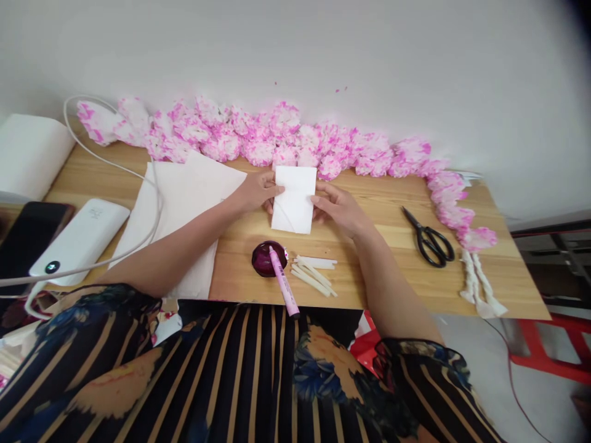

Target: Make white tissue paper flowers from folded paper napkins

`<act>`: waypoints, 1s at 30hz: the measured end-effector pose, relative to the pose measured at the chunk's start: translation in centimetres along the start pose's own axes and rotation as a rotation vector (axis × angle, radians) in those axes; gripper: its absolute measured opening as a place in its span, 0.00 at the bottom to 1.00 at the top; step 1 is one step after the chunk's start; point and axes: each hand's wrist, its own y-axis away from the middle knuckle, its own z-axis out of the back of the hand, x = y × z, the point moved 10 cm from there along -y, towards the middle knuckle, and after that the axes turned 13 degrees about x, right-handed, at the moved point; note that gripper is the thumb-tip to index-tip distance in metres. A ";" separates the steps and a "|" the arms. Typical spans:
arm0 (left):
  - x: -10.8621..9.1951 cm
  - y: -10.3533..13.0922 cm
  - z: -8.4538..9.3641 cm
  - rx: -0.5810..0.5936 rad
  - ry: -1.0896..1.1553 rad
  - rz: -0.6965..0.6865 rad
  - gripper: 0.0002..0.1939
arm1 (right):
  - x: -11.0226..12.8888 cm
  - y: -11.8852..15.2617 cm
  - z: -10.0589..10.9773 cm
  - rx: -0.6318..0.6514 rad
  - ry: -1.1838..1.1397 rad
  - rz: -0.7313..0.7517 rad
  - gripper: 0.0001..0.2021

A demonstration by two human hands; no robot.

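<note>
Between my two hands is a folded white paper [295,203], a small upright rectangle above the middle of the wooden table. My left hand [260,191] grips its left edge, thumb on the front and fingers behind. On the opposite edge my right hand [339,208] holds it the same way. Just below the paper lies a pink marker [285,286], its tip resting on a small dark dish [261,261] of purple-red colour. Several pale thin sticks [314,277] lie to the right of the marker.
Pink-and-white paper flowers [277,138] line the table's back edge. Black scissors [429,240] lie at right, near twisted white paper pieces [480,286]. At left are white paper sheets [194,184], a white power bank [85,237] with a cable, a dark phone [34,234] and a tissue roll [32,154].
</note>
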 end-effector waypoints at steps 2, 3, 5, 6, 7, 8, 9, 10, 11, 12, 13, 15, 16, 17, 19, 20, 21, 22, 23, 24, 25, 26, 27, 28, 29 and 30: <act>0.2 0.0 -0.3 0.029 -0.024 0.014 0.18 | 0.1 0.0 0.3 -0.035 0.002 0.020 0.26; 0.3 -0.1 -0.4 0.039 -0.046 0.018 0.18 | 0.1 -0.1 0.5 -0.054 0.011 0.034 0.25; 0.3 -0.3 -0.6 0.046 -0.106 0.009 0.18 | 0.2 -0.2 0.9 -0.103 0.042 0.066 0.24; 0.1 -0.3 -0.7 0.039 -0.140 -0.004 0.18 | 0.2 -0.2 1.2 -0.135 0.063 0.081 0.23; -0.3 -0.3 -0.7 0.030 -0.173 -0.026 0.17 | 0.4 -0.1 1.4 -0.173 0.092 0.099 0.22; -0.9 -0.2 -0.8 0.012 -0.207 -0.058 0.16 | 0.7 0.1 1.7 -0.217 0.130 0.125 0.21; -1.7 0.1 -0.8 -0.018 -0.248 -0.099 0.15 | 1.3 0.5 2.0 -0.264 0.179 0.159 0.20; -2.7 0.6 -0.7 -0.055 -0.298 -0.146 0.14 | 2.1 0.9 2.1 -0.308 0.238 0.199 0.18; -3.9 1.2 -0.6 -0.106 -0.358 -0.203 0.14 | 3.0 1.5 2.2 -0.347 0.301 0.246 0.16; -5.1 1.9 -0.5 -0.165 -0.446 -0.258 0.13 | 4.0 2.1 2.1 -0.377 0.366 0.298 0.14; -6.3 2.7 -0.5 -0.207 -0.541 -0.324 0.12 | 4.9 2.6 1.9 -0.392 0.428 0.349 0.11; -7.9 3.8 -1.2 -0.201 -0.697 -0.455 0.10 | 6.5 3.3 1.1 -0.374 0.537 0.458 0.07; -8.0 4.1 -1.6 -0.171 -0.763 -0.495 0.09 | 6.9 3.4 0.7 -0.347 0.587 0.502 0.06; -7.6 4.2 -1.8 -0.131 -0.823 -0.512 0.09 | 7.0 3.3 0.2 -0.308 0.635 0.530 0.07; -5.9 3.8 -2.0 -0.051 -0.931 -0.482 0.10 | 6.3 2.4 -0.7 -0.209 0.729 0.517 0.08; -4.9 3.6 -2.0 -0.019 -0.980 -0.448 0.11 | 5.5 1.7 -1.1 -0.149 0.776 0.478 0.08; -3.9 3.3 -2.1 0.022 -1.027 -0.409 0.12 | 4.6 1.0 -1.4 -0.092 0.816 0.429 0.08; -3.0 3.1 -2.3 0.059 -1.069 -0.375 0.14 | 3.7 0.4 -1.7 -0.042 0.846 0.384 0.08; -2.3 3.0 -2.4 0.092 -1.101 -0.349 0.14 | 3.1 0.0 -2.0 -0.003 0.865 0.349 0.08; -1.9 3.0 -2.6 0.117 -1.124 -0.330 0.15 | 2.7 -0.3 -2.2 0.026 0.874 0.329 0.09; -1.7 3.1 -2.8 0.132 -1.137 -0.319 0.14 | 2.5 -0.3 -2.4 0.046 0.877 0.320 0.10; -1.6 3.2 -2.9 0.140 -1.141 -0.313 0.14 | 2.4 -0.3 -2.5 0.056 0.876 0.316 0.11; -1.7 3.4 -2.9 0.146 -1.138 -0.313 0.13 | 2.5 -0.2 -2.4 0.051 0.873 0.307 0.12; -1.8 3.5 -3.0 0.157 -1.129 -0.316 0.13 | 2.5 -0.1 -2.2 0.033 0.867 0.291 0.14; -2.0 3.7 -2.9 0.171 -1.112 -0.323 0.14 | 2.5 0.0 -1.8 0.001 0.855 0.268 0.15; -2.3 3.9 -2.8 0.184 -1.088 -0.334 0.15 | 2.6 0.1 -1.2 -0.042 0.838 0.245 0.15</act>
